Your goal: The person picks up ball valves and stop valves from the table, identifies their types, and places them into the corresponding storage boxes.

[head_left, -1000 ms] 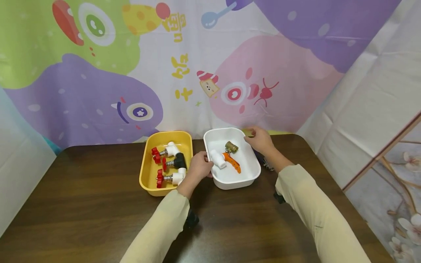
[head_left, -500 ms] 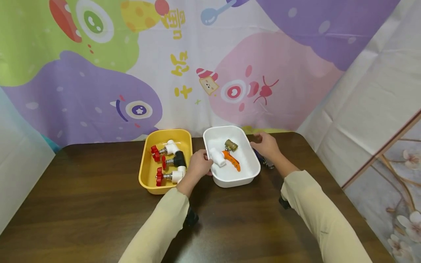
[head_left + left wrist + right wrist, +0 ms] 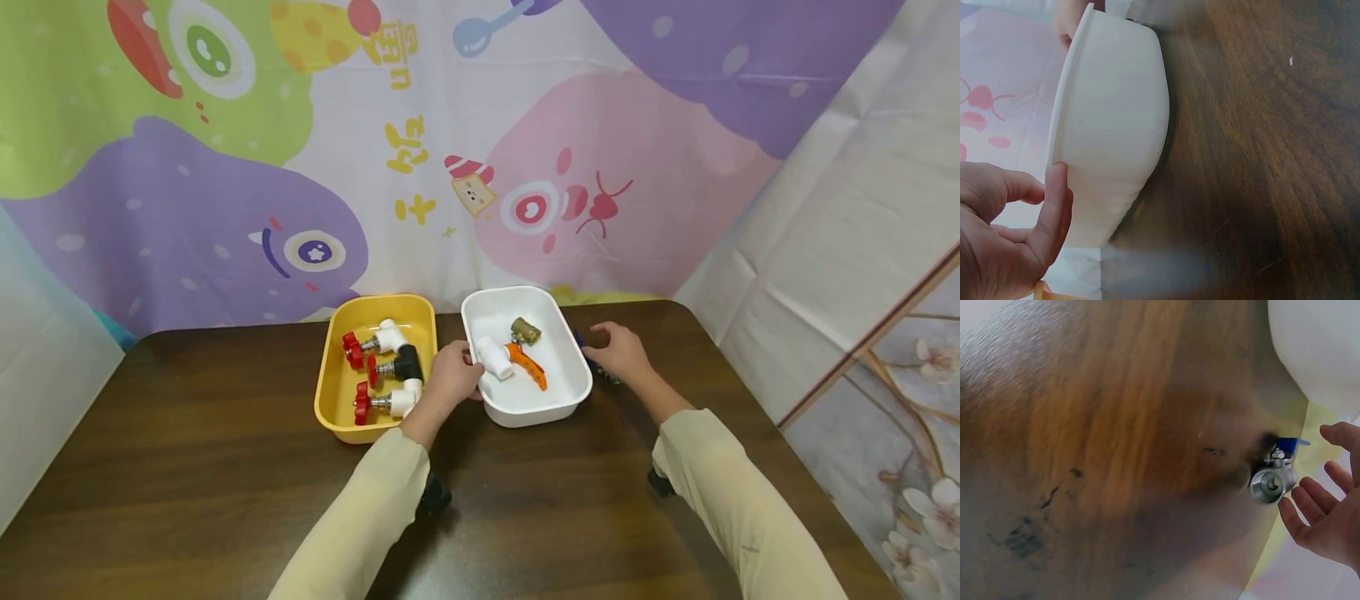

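My left hand (image 3: 453,372) grips the left rim of a white plastic tray (image 3: 534,414), its thumb and fingers on either side of the rim in the left wrist view. Inside that tray lie a white pipe fitting (image 3: 494,357), an orange lever (image 3: 529,367) and a short brass-coloured fitting (image 3: 526,331); whether they are joined I cannot tell. To the right of the tray, my right hand (image 3: 622,356) is beside a metal ball valve (image 3: 1268,485) with a blue handle (image 3: 1287,445). Its fingers are spread and loosely bent around the valve's side, without a visible grip.
Close on the left stands a yellow tray (image 3: 327,419) with three red-handled valves (image 3: 381,406), two white and one black. Both trays sit on a dark wooden table (image 3: 225,467), against a printed cloth (image 3: 420,267) hanging behind its far edge.
My right hand has left the white tray's right rim area and moved right and slightly nearer, to the ball valve. My left hand stays on the tray's left rim.
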The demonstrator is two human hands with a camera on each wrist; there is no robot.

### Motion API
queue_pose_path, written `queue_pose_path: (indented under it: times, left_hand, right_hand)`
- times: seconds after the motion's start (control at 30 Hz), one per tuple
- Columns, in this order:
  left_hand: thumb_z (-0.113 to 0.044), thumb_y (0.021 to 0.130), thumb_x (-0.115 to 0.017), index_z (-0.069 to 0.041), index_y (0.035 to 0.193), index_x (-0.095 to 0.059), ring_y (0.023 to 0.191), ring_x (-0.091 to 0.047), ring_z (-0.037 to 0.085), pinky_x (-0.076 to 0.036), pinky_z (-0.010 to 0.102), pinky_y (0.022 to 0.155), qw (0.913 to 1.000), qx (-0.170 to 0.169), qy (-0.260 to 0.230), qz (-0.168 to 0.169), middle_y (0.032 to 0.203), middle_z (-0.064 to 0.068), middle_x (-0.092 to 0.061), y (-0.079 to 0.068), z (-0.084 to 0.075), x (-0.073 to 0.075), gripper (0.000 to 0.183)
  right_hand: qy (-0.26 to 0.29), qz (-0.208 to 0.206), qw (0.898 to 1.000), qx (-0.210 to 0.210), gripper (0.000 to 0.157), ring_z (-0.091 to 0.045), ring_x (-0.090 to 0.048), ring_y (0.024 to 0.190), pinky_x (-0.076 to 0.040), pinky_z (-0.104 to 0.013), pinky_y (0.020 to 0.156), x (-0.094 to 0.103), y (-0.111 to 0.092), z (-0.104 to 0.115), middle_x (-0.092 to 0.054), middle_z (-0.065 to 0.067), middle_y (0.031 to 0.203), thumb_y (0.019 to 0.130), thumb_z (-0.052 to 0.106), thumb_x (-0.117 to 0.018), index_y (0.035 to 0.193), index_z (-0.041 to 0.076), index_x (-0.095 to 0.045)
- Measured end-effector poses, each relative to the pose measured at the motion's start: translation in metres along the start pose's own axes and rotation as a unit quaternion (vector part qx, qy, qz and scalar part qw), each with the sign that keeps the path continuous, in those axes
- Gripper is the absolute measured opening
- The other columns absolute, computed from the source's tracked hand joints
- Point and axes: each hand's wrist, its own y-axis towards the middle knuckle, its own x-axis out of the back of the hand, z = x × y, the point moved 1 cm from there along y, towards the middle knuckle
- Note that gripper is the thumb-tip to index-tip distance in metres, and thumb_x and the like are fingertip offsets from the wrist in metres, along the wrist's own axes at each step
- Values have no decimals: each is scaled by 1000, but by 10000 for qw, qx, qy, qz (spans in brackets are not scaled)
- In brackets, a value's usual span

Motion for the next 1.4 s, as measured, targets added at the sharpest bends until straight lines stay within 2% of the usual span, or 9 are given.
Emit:
queue_pose_path:
  times: [0.53, 1.07, 1.27, 1.4]
  left_hand:
    - [-6, 88, -55, 5, 123, -49, 54, -59, 16, -59, 38, 62, 10000, -60, -32, -57, 87, 12, -48, -1, 0, 3, 37]
    - [-6, 87, -54, 5, 126, -48, 56, -61, 18, -59, 37, 61, 9998, -75, -142, -71, 90, 13, -52, -1, 0, 1, 40]
    - [-5, 88, -54, 6, 125, -49, 61, -65, 26, -59, 40, 64, 9998, -147, -91, -60, 89, 14, -53, -2, -1, 1, 39]
    - [-6, 88, -54, 6, 126, -48, 56, -62, 21, -59, 40, 64, 9999, -114, -34, -26, 88, 14, -53, -2, -1, 0, 40]
  right_hand:
    - [-67, 284, 9996, 26, 51, -37, -57, 100, -49, -46, 84, -6, -4, -14, -58, -26, 115, 85, 23, -64, 127, -3, -51]
    - [-429, 98, 9984, 353, 40, -41, -56, 100, -48, -50, 84, -10, -5, -16, -57, -29, 111, 81, 19, -65, 114, -5, -61]
    - [-623, 65, 9975, 338, 38, -40, -55, 100, -47, -50, 84, -13, -4, -18, -58, -28, 110, 82, 19, -64, 112, -5, -62]
    - [-705, 53, 9970, 327, 36, -38, -56, 99, -47, -49, 83, -16, -2, -19, -59, -26, 108, 83, 18, -64, 111, -5, -63]
